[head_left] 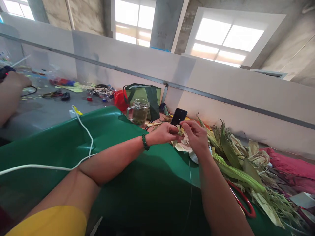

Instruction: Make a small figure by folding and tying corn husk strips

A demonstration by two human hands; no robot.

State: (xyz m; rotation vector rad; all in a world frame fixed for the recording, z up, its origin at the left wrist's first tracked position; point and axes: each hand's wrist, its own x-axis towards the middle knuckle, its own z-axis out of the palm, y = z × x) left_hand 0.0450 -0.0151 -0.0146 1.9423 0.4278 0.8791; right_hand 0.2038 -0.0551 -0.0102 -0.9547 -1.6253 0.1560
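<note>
My left hand [165,132], with a green bead bracelet [145,142] on its wrist, pinches a small pale piece of corn husk [180,130] over a green table cover [118,150]. My right hand [194,133] meets it from the right, its fingers closed on the same husk piece. A thin thread [190,183] hangs down from the hands. More pale husk strips [181,146] lie just under the hands. A black phone [178,116] stands propped right behind them.
A pile of green and dry corn husks [236,157] lies at the right, with red-handled scissors [242,201] beneath. A glass mug [139,111], a green bag [145,95] and a red bag [120,99] stand behind. A white cable [85,129] crosses the cover. Another person's arm [10,93] reaches in at far left.
</note>
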